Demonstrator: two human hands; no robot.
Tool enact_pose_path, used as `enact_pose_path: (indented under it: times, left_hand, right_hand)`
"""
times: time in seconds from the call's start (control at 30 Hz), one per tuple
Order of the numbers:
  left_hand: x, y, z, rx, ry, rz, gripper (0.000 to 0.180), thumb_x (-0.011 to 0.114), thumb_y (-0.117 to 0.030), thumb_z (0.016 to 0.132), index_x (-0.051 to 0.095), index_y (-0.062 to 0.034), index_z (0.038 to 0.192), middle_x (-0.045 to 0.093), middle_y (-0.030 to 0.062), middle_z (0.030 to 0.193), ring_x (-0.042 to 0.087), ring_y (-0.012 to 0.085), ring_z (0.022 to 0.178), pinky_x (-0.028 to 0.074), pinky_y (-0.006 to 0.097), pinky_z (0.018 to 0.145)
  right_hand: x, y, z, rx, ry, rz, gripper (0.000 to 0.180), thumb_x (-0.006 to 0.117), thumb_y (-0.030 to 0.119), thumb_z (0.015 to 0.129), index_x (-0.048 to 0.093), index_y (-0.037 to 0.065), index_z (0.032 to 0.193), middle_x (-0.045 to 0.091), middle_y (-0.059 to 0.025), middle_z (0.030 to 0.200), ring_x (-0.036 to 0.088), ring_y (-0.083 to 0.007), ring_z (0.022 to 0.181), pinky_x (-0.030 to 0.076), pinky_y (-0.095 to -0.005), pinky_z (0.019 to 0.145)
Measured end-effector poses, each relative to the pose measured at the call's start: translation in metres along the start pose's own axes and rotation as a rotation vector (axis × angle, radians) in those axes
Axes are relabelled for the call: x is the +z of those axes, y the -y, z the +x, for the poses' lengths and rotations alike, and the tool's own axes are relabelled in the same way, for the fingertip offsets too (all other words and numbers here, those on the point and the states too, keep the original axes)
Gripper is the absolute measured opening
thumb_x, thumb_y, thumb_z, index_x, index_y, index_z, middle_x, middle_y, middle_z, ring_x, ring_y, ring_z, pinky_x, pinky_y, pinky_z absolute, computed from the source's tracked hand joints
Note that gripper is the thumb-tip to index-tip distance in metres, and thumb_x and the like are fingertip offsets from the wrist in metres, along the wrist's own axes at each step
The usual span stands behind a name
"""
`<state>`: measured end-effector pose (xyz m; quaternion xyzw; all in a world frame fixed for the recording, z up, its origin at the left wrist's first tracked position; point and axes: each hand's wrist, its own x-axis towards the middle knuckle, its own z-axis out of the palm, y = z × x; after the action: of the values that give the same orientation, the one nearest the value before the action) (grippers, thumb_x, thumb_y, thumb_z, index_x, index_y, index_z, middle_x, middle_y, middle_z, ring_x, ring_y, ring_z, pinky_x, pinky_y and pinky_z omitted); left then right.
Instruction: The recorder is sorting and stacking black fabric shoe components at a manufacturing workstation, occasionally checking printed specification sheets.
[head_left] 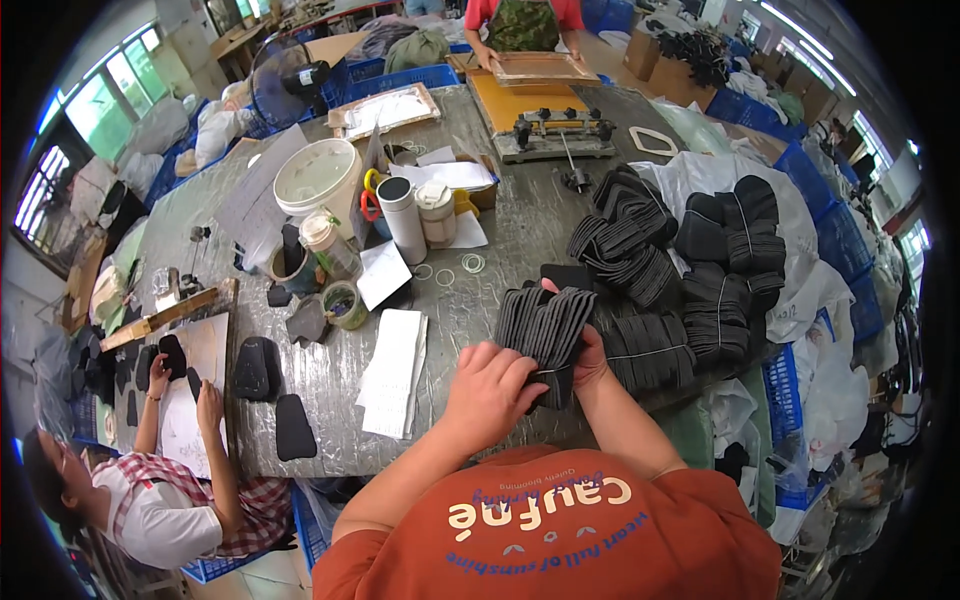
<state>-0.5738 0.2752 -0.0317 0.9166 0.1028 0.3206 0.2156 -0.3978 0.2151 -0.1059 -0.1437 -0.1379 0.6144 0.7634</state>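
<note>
The left hand (490, 392) is gripping the near-left side of a thick stack of thin, dark grey fabric-like pieces (543, 325), and the right hand (592, 362) is clasping its right side, above the grey table (345, 440). Tied black bundles (650, 350) are crowding close on the right, long white paper sheets (395, 375) are lying leftward, and a white cylindrical bottle (404, 225) is standing beyond.

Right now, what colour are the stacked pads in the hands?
The stacked pads are dark grey to black; head view shows them best.
</note>
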Motion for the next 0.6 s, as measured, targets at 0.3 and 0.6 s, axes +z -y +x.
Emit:
enact_pose_path:
  times: [0.3, 0.6]
  left_hand:
    - [0.024, 0.02, -0.048, 0.222, 0.593, -0.182, 0.015, 0.06, -0.02, 0.071, 0.054, -0.0089, 0.063, 0.051, 0.0077, 0.054, 0.053, 0.0284, 0.057, 0.045, 0.041, 0.07]
    - [0.076, 0.119, -0.119, -0.437, 0.45, 0.248, 0.021, 0.056, -0.022, 0.079, 0.062, -0.0022, 0.078, 0.061, 0.0184, 0.087, 0.056, 0.0341, 0.084, 0.045, 0.041, 0.072]
  right_hand:
    - [-0.011, 0.052, -0.003, -0.32, -0.193, 0.028, 0.059, 0.063, 0.028, 0.077, 0.042, 0.007, 0.129, 0.051, -0.0124, 0.123, 0.051, -0.0277, 0.11, 0.041, -0.0421, 0.096]
    - [-0.016, 0.095, 0.011, -0.027, -0.584, -0.211, 0.036, 0.069, 0.02, 0.076, 0.058, 0.002, 0.105, 0.064, -0.0102, 0.096, 0.062, -0.0237, 0.087, 0.051, -0.0366, 0.078]
